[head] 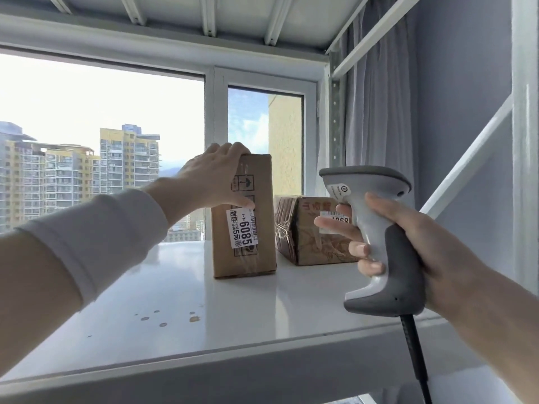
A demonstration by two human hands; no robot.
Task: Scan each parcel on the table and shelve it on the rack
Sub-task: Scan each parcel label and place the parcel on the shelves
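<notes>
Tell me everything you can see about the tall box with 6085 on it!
The tall box is brown cardboard with shiny clear tape, standing upright on the white shelf. A white label on its front reads 6085 beside a barcode, with black handling symbols printed above and below. The left hand holds its top, thumb on the front. A lower box sits just right of it.

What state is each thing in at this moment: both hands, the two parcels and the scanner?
left hand: grips the upright parcel's top.
right hand: holds the scanner by its handle.
upright parcel: standing on end on the shelf, label facing the camera.
taped parcel: lying flat on the shelf, untouched.
scanner: head pointing toward the parcels.
</notes>
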